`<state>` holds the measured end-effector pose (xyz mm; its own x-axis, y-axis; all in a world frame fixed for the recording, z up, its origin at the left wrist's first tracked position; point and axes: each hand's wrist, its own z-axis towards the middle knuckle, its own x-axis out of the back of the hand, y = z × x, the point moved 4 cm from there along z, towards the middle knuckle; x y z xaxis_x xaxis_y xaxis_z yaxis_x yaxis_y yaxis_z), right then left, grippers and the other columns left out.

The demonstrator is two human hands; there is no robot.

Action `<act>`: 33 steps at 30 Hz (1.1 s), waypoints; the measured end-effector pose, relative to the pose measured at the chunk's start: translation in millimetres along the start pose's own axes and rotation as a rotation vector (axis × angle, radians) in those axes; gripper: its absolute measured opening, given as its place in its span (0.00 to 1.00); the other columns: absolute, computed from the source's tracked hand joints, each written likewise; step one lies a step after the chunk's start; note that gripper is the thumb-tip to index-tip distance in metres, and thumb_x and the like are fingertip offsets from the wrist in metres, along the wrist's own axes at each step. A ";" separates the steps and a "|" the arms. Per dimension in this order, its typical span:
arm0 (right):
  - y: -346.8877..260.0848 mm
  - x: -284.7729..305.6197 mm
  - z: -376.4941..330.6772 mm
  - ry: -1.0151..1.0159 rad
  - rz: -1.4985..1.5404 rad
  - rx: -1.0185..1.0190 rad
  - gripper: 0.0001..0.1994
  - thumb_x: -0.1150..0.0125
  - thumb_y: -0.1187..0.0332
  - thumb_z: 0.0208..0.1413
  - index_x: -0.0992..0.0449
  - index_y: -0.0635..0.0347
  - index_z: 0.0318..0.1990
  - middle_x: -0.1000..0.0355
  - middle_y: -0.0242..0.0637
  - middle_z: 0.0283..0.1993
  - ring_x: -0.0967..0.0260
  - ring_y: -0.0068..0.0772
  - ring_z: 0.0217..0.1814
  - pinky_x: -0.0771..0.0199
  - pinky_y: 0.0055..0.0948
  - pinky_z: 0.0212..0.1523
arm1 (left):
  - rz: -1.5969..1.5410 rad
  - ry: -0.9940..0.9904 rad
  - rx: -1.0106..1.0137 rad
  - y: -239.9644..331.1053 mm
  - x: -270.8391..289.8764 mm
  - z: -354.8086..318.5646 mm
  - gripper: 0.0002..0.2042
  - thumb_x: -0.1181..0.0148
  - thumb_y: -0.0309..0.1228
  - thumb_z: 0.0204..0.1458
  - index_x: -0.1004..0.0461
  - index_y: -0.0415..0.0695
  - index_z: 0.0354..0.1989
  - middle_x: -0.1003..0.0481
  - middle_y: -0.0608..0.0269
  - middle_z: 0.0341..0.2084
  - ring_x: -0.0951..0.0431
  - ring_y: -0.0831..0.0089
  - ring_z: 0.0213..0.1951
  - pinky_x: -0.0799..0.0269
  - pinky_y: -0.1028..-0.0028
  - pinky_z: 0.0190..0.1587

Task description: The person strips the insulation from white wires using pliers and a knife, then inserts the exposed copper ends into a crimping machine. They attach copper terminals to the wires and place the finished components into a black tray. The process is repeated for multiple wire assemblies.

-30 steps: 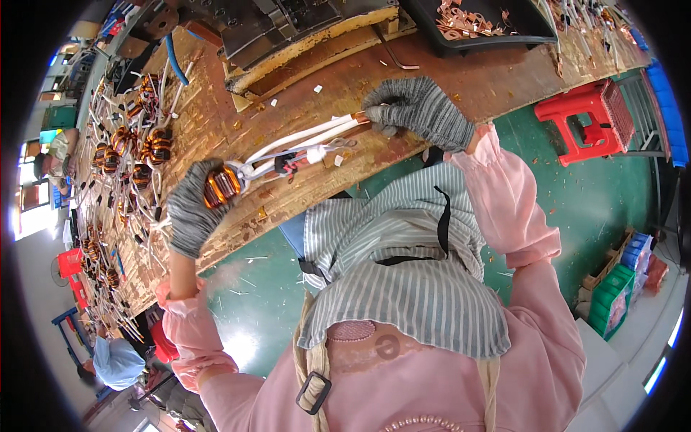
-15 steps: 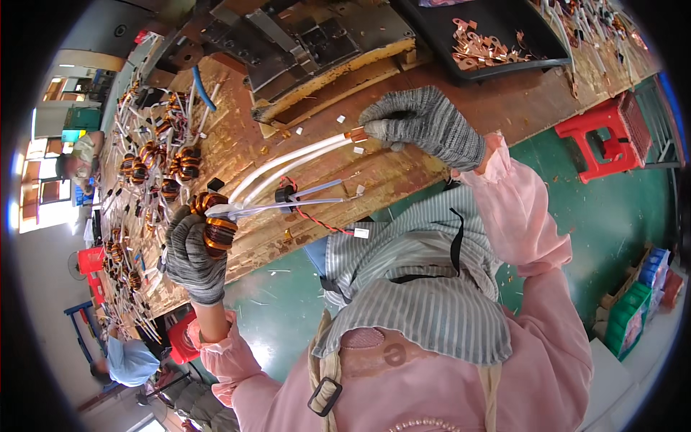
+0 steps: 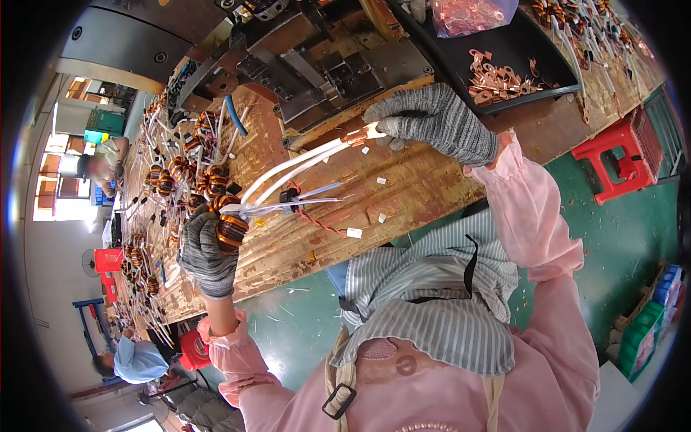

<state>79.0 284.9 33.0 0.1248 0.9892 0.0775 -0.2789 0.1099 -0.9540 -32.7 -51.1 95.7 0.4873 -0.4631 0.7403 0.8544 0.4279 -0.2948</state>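
Note:
My left hand [image 3: 206,259], in a grey knitted glove, is closed around a copper-wound toroidal coil [image 3: 232,229]. Two thick white-sleeved wires [image 3: 302,160] run from the coil up to the right. At their ends sits a copper terminal lug [image 3: 358,135], whose far tip is pinched by the gloved fingers of my right hand [image 3: 443,124]. Thinner pale-sleeved leads [image 3: 309,201] and a small black ring [image 3: 291,196] hang beside the coil. A twisted red-and-black wire [image 3: 320,225] ends in a small white connector [image 3: 353,232].
A dark metal press [image 3: 317,68] stands just beyond the wire ends. Right of it is a black tray [image 3: 558,90] with loose copper lugs [image 3: 497,83] and a bag [image 3: 471,18]. More coils [image 3: 173,173] crowd the wooden bench [image 3: 403,198] at left. A red stool [image 3: 622,155] stands right.
The view has shifted. Both hands have moved away from me with the coil and wires, bringing the lug closer to the press. Both grips stay closed.

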 end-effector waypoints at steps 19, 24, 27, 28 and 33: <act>41.9 -23.2 -7.4 0.127 0.113 -0.260 0.08 0.39 0.69 0.47 0.25 0.63 0.33 0.28 0.32 0.26 0.31 0.18 0.25 0.29 0.18 0.26 | -0.162 -0.417 0.303 35.7 -67.3 -43.8 0.26 0.29 0.35 0.24 0.31 0.46 0.37 0.30 0.57 0.37 0.26 0.62 0.36 0.29 0.69 0.36; 39.5 -27.6 -8.9 0.134 0.020 -0.239 0.07 0.39 0.70 0.46 0.24 0.61 0.33 0.28 0.31 0.26 0.32 0.18 0.25 0.30 0.19 0.27 | -0.372 -0.553 0.264 39.3 -54.4 -5.8 0.34 0.29 0.46 0.23 0.32 0.45 0.44 0.31 0.55 0.40 0.29 0.57 0.41 0.31 0.65 0.41; 37.9 -26.9 -11.9 0.145 0.006 -0.230 0.07 0.39 0.70 0.46 0.24 0.61 0.33 0.28 0.31 0.26 0.33 0.17 0.26 0.31 0.18 0.29 | -0.441 -0.538 0.199 52.2 -66.2 14.8 0.26 0.34 0.41 0.36 0.31 0.46 0.46 0.30 0.54 0.40 0.29 0.56 0.42 0.32 0.65 0.42; 36.5 -26.8 -13.3 0.142 0.018 -0.255 0.07 0.39 0.70 0.46 0.24 0.60 0.33 0.28 0.31 0.26 0.34 0.17 0.26 0.31 0.19 0.30 | -0.444 -0.571 0.175 57.2 -74.5 20.6 0.24 0.36 0.40 0.39 0.31 0.46 0.46 0.30 0.53 0.39 0.29 0.56 0.41 0.32 0.65 0.41; 34.8 -30.8 -16.2 0.164 -0.042 -0.247 0.06 0.40 0.69 0.47 0.24 0.61 0.32 0.28 0.30 0.26 0.34 0.17 0.26 0.31 0.19 0.30 | -0.324 -0.760 0.041 79.4 -105.6 27.4 0.15 0.47 0.33 0.49 0.31 0.42 0.45 0.28 0.49 0.31 0.27 0.55 0.33 0.32 0.62 0.38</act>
<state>80.9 256.7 -7.3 0.2888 0.9532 0.0898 -0.0324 0.1035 -0.9941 -21.3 53.0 10.6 -0.0489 0.0765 0.9959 0.9172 0.3981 0.0145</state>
